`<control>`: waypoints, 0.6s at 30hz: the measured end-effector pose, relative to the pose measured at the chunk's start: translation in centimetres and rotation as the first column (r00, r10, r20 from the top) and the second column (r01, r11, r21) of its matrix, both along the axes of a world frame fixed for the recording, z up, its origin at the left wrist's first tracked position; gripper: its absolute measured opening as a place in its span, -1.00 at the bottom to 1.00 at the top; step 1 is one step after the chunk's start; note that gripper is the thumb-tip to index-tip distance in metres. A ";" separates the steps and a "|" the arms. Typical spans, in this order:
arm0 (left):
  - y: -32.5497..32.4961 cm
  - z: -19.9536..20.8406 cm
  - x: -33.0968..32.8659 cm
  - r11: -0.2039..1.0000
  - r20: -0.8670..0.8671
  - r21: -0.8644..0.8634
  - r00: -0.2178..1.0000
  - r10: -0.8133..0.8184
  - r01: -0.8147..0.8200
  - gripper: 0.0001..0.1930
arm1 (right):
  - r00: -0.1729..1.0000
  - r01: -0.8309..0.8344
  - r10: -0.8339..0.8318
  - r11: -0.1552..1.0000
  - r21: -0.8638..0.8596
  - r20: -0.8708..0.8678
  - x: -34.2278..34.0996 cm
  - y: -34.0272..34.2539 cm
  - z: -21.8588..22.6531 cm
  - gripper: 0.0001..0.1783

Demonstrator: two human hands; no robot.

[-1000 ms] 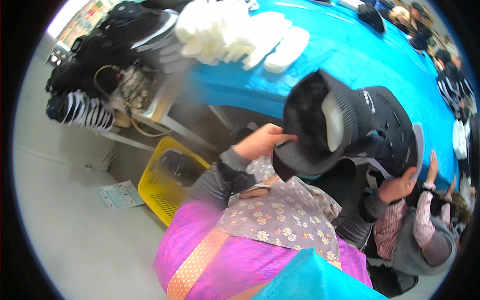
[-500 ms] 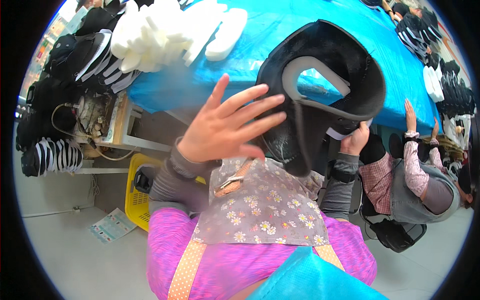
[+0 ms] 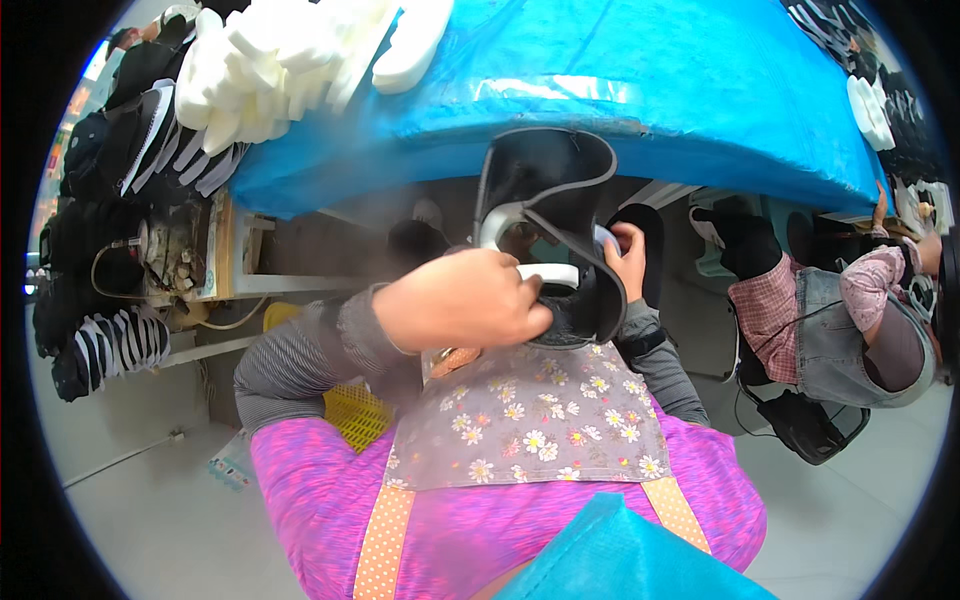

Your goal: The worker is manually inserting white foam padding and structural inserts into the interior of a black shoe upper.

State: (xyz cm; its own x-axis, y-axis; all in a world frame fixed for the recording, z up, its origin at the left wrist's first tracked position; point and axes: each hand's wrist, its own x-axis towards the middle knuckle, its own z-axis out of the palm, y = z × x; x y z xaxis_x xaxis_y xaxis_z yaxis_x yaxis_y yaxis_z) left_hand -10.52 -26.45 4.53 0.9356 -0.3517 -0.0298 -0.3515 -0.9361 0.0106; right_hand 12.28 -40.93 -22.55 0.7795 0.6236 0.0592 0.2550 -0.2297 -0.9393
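Observation:
A black, open-topped, boot-like piece (image 3: 560,165) hangs in front of my apron, just off the near edge of the table. A curved white band (image 3: 548,274) shows inside its opening. My left hand (image 3: 470,303) is closed at the piece's left side, its curled fingers against the band; the fingertips are partly hidden. On the other side my right hand (image 3: 627,265) grips the piece's right wall, thumb and fingers around a pale patch there.
A blue-covered table (image 3: 680,95) spans the far side. White foam shoe forms (image 3: 290,65) and black shoes (image 3: 150,130) pile up at left. A yellow basket (image 3: 357,418) stands low beside my left arm. A seated co-worker (image 3: 850,310) is close on the right.
The black piece has come down and toward me, off the tabletop. My left hand, spread open before, has closed at its side. My right hand has moved left and keeps its grip.

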 end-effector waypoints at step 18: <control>-0.2 -1.4 -0.5 0.983 -0.010 -0.082 0.987 0.163 -0.163 -0.84 | 0.255 -0.740 0.696 0.587 -0.328 0.671 0.0 -0.5 15.5 -0.58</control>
